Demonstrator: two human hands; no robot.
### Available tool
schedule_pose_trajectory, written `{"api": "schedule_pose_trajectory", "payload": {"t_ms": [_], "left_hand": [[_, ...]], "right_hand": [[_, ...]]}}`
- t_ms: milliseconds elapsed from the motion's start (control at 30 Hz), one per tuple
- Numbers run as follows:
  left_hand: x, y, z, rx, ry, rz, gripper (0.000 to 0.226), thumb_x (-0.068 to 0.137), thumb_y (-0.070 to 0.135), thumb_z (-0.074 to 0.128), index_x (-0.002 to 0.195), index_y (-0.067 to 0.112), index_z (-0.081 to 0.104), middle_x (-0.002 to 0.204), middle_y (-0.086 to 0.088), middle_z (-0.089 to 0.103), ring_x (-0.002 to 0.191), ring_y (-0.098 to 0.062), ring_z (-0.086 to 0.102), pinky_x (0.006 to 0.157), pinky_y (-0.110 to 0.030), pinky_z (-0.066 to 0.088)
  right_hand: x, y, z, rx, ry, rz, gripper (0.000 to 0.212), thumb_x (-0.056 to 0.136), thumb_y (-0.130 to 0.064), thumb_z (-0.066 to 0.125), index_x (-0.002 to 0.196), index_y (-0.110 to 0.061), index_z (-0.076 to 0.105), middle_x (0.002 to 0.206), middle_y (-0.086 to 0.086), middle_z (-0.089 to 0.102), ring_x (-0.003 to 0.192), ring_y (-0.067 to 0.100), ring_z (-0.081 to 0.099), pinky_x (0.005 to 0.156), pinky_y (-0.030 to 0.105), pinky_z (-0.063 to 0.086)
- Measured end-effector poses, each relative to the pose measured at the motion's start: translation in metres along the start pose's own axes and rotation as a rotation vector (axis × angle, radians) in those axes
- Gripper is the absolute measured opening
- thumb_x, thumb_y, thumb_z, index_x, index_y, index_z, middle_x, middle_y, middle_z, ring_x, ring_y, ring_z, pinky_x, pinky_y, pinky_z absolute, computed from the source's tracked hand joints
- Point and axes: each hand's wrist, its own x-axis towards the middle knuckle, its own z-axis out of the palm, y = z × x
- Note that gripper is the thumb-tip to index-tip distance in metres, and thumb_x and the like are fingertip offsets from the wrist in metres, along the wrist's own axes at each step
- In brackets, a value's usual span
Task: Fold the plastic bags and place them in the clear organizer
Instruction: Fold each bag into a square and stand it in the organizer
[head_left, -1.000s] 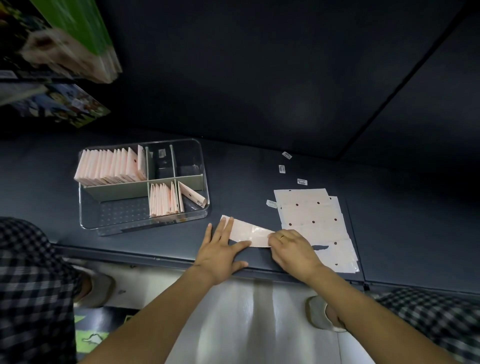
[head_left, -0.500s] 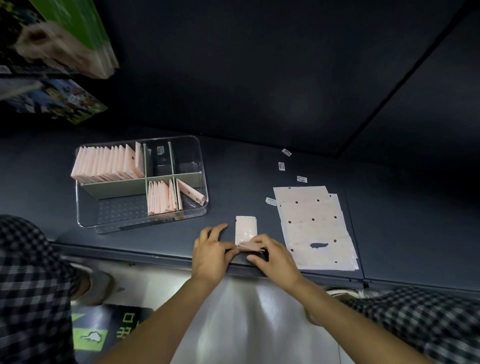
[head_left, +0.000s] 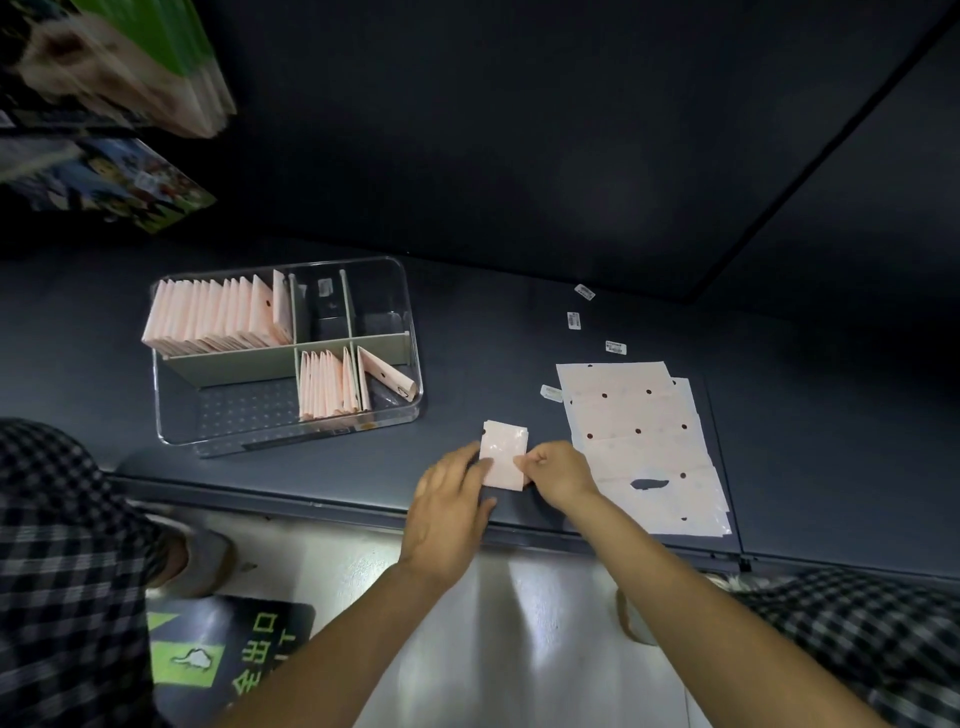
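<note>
On the tabletop (head_left: 467, 338), both hands are holding a folded bag (head_left: 503, 457): the left hand (head_left: 451, 499) pressing its edge, fingers nearly straight, the right hand (head_left: 558, 470) pinching it. The clear organizer (head_left: 413, 332) is holding folded bags (head_left: 218, 317) upright in three compartments.

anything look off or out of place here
One folded pink plastic bag lies slanted alone in the clear organizer's near right compartment, unlike the upright rows. Small white barcode labels lie scattered on the dark shelf.

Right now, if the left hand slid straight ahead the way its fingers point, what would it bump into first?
The left hand points up and right, fingertips already at the folded bag. Going on, it would likely push that bag first, though depth is hard to judge.
</note>
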Motion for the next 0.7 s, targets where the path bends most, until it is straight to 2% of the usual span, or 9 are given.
{"api": "schedule_pose_trajectory", "payload": {"t_ms": [33,100,167,267,433,500,567,633,700], "left_hand": [[-0.002,0.002,0.002,0.029,-0.05,0.072,0.047,0.094,0.026,0.053,0.139,0.014,0.044,0.152,-0.006,0.033,0.14,-0.024,0.03,0.118,-0.035,0.015],[-0.004,0.003,0.005,0.097,-0.144,0.152,0.057,0.099,0.033,0.041,0.149,0.013,0.022,0.159,-0.003,0.011,0.147,-0.017,0.006,0.116,-0.031,-0.013],[-0.006,0.003,0.007,0.184,-0.226,0.163,0.063,0.101,0.04,0.03,0.152,0.013,0.003,0.16,-0.001,-0.005,0.146,-0.014,-0.008,0.111,-0.03,-0.023],[-0.007,0.002,0.008,0.263,-0.307,0.165,0.065,0.102,0.044,0.022,0.151,0.013,-0.007,0.159,-0.004,-0.011,0.146,-0.015,-0.012,0.112,-0.032,-0.021],[-0.005,0.002,0.007,0.345,-0.375,0.18,0.072,0.099,0.053,0.022,0.15,0.013,-0.01,0.159,-0.008,-0.012,0.146,-0.018,-0.014,0.114,-0.034,-0.015],[-0.005,0.003,0.006,0.364,-0.395,0.186,0.073,0.098,0.057,0.021,0.15,0.017,-0.012,0.158,-0.01,-0.015,0.145,-0.02,-0.016,0.114,-0.035,-0.015],[-0.006,0.004,0.006,0.372,-0.416,0.191,0.073,0.096,0.06,0.02,0.149,0.023,-0.015,0.157,-0.011,-0.018,0.145,-0.021,-0.019,0.114,-0.036,-0.015],[-0.005,0.005,0.006,0.38,-0.421,0.192,0.072,0.096,0.061,0.019,0.148,0.027,-0.017,0.157,-0.012,-0.02,0.144,-0.021,-0.021,0.114,-0.037,-0.015],[-0.005,0.006,0.005,0.394,-0.426,0.207,0.071,0.096,0.062,0.018,0.148,0.029,-0.016,0.156,-0.013,-0.021,0.144,-0.023,-0.021,0.115,-0.038,-0.015]], "right_hand": [[0.0,-0.001,0.0,-0.009,-0.003,0.007,0.028,0.092,-0.025,0.057,0.086,0.0,0.068,0.094,0.014,0.07,0.092,0.029,0.062,0.077,0.029,0.045],[0.001,-0.003,-0.001,-0.024,-0.016,0.023,0.029,0.092,-0.025,0.056,0.083,0.0,0.067,0.093,0.015,0.07,0.089,0.03,0.061,0.076,0.029,0.044],[0.002,-0.004,-0.003,-0.036,-0.04,0.034,0.028,0.092,-0.024,0.056,0.07,-0.008,0.062,0.087,0.013,0.067,0.082,0.026,0.057,0.072,0.028,0.041],[0.003,-0.007,-0.006,-0.047,-0.051,0.042,0.035,0.092,-0.024,0.055,0.058,-0.019,0.049,0.083,0.007,0.062,0.079,0.021,0.053,0.069,0.022,0.036],[0.002,-0.008,-0.004,-0.008,-0.059,0.06,0.034,0.093,-0.024,0.053,0.059,-0.017,0.052,0.096,0.013,0.07,0.081,0.023,0.056,0.071,0.024,0.039],[-0.002,-0.006,-0.003,-0.038,0.035,0.054,0.029,0.095,-0.03,0.05,0.073,-0.013,0.059,0.096,0.01,0.071,0.087,0.025,0.06,0.072,0.027,0.041],[-0.008,-0.005,-0.001,-0.042,0.251,0.008,0.028,0.096,-0.035,0.047,0.086,-0.012,0.06,0.091,0.005,0.069,0.088,0.025,0.06,0.069,0.029,0.04],[-0.011,-0.01,0.001,0.159,0.31,-0.105,0.022,0.096,-0.027,0.049,0.089,-0.01,0.061,0.085,0.006,0.067,0.083,0.022,0.06,0.071,0.031,0.044],[-0.01,-0.018,0.005,0.428,0.143,-0.177,0.017,0.095,-0.013,0.049,0.088,-0.007,0.063,0.084,0.009,0.067,0.074,0.017,0.061,0.073,0.028,0.049]]}}
